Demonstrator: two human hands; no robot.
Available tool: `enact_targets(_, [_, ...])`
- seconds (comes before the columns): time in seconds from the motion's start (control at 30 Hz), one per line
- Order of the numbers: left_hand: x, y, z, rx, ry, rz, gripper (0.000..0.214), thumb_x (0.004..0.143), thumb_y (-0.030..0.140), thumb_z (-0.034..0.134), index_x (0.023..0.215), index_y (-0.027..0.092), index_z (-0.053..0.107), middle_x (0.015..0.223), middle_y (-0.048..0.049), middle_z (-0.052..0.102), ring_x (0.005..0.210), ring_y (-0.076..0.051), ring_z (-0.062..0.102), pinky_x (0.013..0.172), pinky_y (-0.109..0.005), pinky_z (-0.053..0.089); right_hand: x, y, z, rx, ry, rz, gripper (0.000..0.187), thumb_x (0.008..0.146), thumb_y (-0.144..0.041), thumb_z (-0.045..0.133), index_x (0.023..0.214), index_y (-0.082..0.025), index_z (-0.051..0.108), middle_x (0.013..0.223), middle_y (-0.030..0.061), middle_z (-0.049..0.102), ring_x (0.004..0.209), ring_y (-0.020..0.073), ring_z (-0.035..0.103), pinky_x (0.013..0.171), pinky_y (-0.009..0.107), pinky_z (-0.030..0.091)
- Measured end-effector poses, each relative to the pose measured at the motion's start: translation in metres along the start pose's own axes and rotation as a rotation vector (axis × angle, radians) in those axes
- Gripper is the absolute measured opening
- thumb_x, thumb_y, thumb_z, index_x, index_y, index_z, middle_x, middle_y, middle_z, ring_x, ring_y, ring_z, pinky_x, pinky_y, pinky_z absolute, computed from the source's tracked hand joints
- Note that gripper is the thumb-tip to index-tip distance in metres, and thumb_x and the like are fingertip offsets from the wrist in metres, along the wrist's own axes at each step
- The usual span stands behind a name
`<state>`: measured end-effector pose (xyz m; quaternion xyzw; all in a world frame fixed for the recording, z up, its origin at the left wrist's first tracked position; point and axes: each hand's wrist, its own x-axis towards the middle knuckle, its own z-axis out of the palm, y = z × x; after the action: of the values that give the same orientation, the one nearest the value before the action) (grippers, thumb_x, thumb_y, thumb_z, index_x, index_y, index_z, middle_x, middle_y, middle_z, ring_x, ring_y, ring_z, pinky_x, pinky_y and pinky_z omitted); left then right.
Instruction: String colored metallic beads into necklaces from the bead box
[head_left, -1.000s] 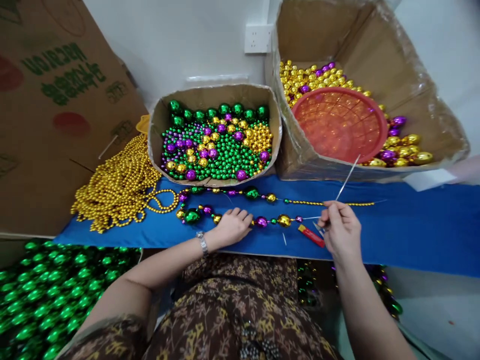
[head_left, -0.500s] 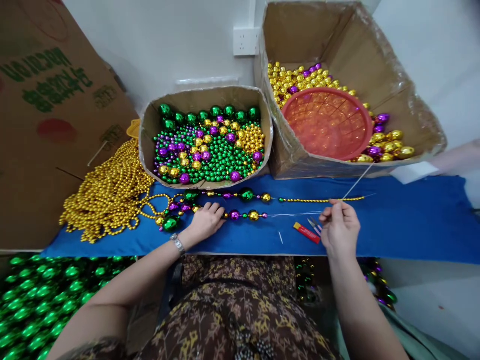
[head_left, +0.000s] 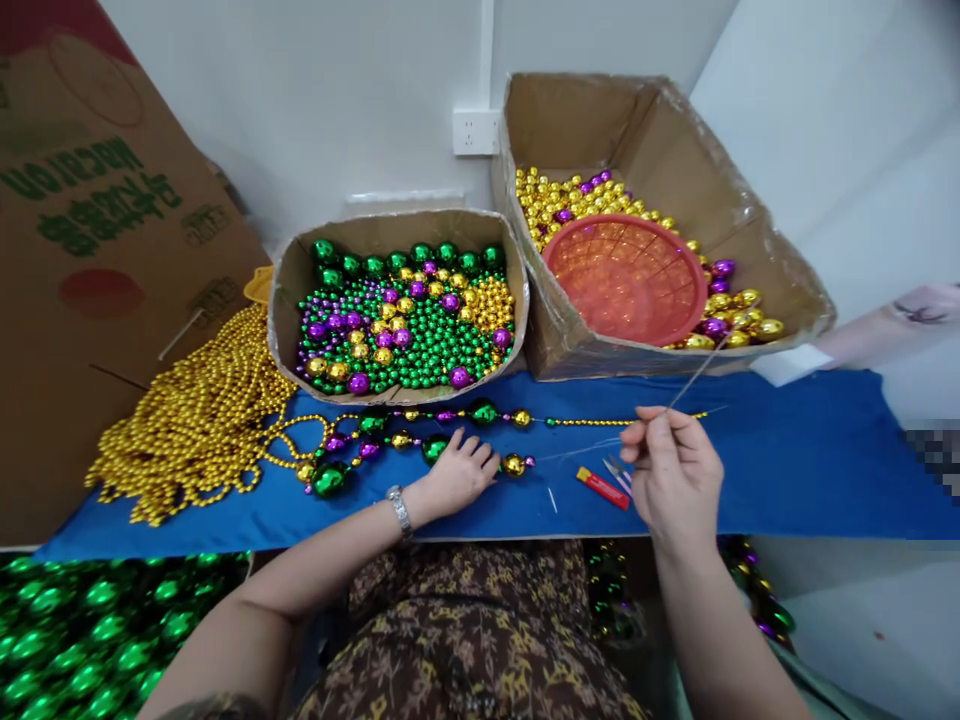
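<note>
My right hand point(head_left: 675, 475) pinches a long thin needle point(head_left: 696, 375) that points up and to the right. Thin thread point(head_left: 577, 450) runs left from this hand to a strand of gold, purple and green beads point(head_left: 514, 465). On that strand rests my left hand point(head_left: 461, 475), palm down with fingers stretched and slightly apart, hiding some of the beads. Just behind it lies a second beaded strand point(head_left: 484, 411), whose right part is a row of small gold beads. Near my right hand are a red and yellow packet point(head_left: 604, 488) and small snips point(head_left: 618, 472).
A cut-down carton point(head_left: 397, 395) of mixed beads stands behind the blue cloth point(head_left: 795, 480). Right of it, a taller carton point(head_left: 555, 350) holds gold and purple beads and a red basket point(head_left: 626, 280). Gold bead chains point(head_left: 195, 420) are heaped at left, beside a large box point(head_left: 97, 350).
My left hand has slid right along the strand, nearer its end, and its fingers are more stretched out. My right hand still holds the needle. The camera view has shifted.
</note>
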<state>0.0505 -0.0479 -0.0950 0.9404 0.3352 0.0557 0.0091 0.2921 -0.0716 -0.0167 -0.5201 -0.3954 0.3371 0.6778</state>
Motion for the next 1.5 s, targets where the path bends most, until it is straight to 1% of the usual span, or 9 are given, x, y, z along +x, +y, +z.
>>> enact_targets(0.13, [0.015, -0.017, -0.030, -0.250, 0.262, -0.019, 0.028, 0.094, 0.037, 0.050, 0.108, 0.016, 0.064, 0.104, -0.0101, 0.069, 0.095, -0.020, 0.064, 0.086, -0.033, 0.052, -0.006, 0.002, -0.004, -0.043, -0.067, 0.000, 0.025, 0.089, -0.044, 0.061, 0.095, -0.019, 0.063, 0.063, -0.0044, 0.055, 0.052, 0.0065, 0.051, 0.050, 0.017, 0.044])
enact_targets(0.27, [0.052, -0.059, -0.071, -0.354, 0.467, -0.224, 0.022, 0.095, 0.029, 0.049, 0.102, 0.016, 0.066, 0.095, -0.0064, 0.072, 0.086, -0.015, 0.067, 0.079, -0.027, 0.052, -0.020, 0.015, -0.001, -0.153, -0.197, 0.024, 0.025, 0.093, -0.043, 0.055, 0.097, -0.020, 0.063, 0.065, -0.0035, 0.056, 0.053, 0.0079, 0.053, 0.053, 0.021, 0.047])
enact_targets(0.37, [0.088, -0.096, -0.084, -0.265, 0.298, -0.393, 0.021, 0.092, 0.023, 0.050, 0.102, 0.017, 0.067, 0.095, -0.0052, 0.073, 0.085, -0.017, 0.068, 0.079, -0.027, 0.052, -0.026, 0.022, 0.003, -0.202, -0.244, 0.003, 0.024, 0.095, -0.042, 0.052, 0.099, -0.020, 0.062, 0.066, -0.0031, 0.057, 0.054, 0.0083, 0.054, 0.054, 0.021, 0.048])
enact_targets(0.47, [0.120, -0.122, -0.079, -0.135, 0.116, -0.472, 0.025, 0.088, 0.016, 0.050, 0.106, 0.016, 0.068, 0.103, -0.0090, 0.072, 0.097, -0.022, 0.067, 0.087, -0.031, 0.051, -0.029, 0.025, 0.004, -0.236, -0.267, -0.017, 0.023, 0.096, -0.040, 0.050, 0.099, -0.021, 0.062, 0.066, -0.0030, 0.057, 0.054, 0.0083, 0.054, 0.054, 0.021, 0.048])
enact_targets(0.67, [0.152, -0.131, -0.061, -0.132, 0.079, -0.458, 0.034, 0.084, 0.011, 0.048, 0.111, 0.015, 0.068, 0.108, -0.0134, 0.071, 0.104, -0.026, 0.066, 0.091, -0.035, 0.051, -0.030, 0.027, -0.002, -0.298, -0.291, -0.042, 0.022, 0.097, -0.038, 0.048, 0.100, -0.021, 0.062, 0.067, -0.0026, 0.058, 0.056, 0.0087, 0.056, 0.056, 0.021, 0.048])
enact_targets(0.93, [0.155, -0.141, -0.069, -0.271, 0.025, -0.336, 0.042, 0.080, 0.003, 0.044, 0.110, 0.017, 0.069, 0.103, -0.0023, 0.074, 0.093, -0.014, 0.069, 0.085, -0.022, 0.053, -0.030, 0.028, -0.001, -0.313, -0.321, -0.026, 0.024, 0.096, -0.039, 0.048, 0.101, -0.019, 0.062, 0.067, -0.0016, 0.059, 0.055, 0.0100, 0.057, 0.054, 0.022, 0.049])
enact_targets(1.07, [0.151, -0.152, -0.073, -0.172, 0.078, -0.389, 0.040, 0.087, 0.007, 0.039, 0.117, 0.014, 0.065, 0.113, -0.0078, 0.071, 0.104, -0.017, 0.065, 0.092, -0.029, 0.051, -0.029, 0.028, 0.003, -0.304, -0.323, -0.026, 0.025, 0.096, -0.039, 0.048, 0.101, -0.020, 0.062, 0.066, -0.0016, 0.060, 0.055, 0.0103, 0.057, 0.054, 0.022, 0.049])
enact_targets(1.27, [0.152, -0.142, -0.064, -0.025, -0.031, -0.412, 0.024, 0.082, 0.013, 0.053, 0.100, 0.012, 0.069, 0.103, -0.0153, 0.069, 0.104, -0.027, 0.063, 0.092, -0.036, 0.049, -0.030, 0.026, 0.008, -0.301, -0.349, -0.034, 0.025, 0.096, -0.040, 0.047, 0.099, -0.019, 0.062, 0.065, -0.0019, 0.060, 0.055, 0.0102, 0.058, 0.054, 0.022, 0.050])
enact_targets(1.5, [0.159, -0.133, -0.062, 0.008, -0.087, -0.465, 0.032, 0.086, 0.013, 0.045, 0.114, 0.012, 0.062, 0.112, -0.0156, 0.063, 0.111, -0.030, 0.058, 0.093, -0.041, 0.046, -0.034, 0.024, 0.009, -0.326, -0.355, -0.024, 0.027, 0.096, -0.039, 0.047, 0.104, -0.019, 0.062, 0.068, -0.0014, 0.061, 0.056, 0.0095, 0.058, 0.055, 0.022, 0.051])
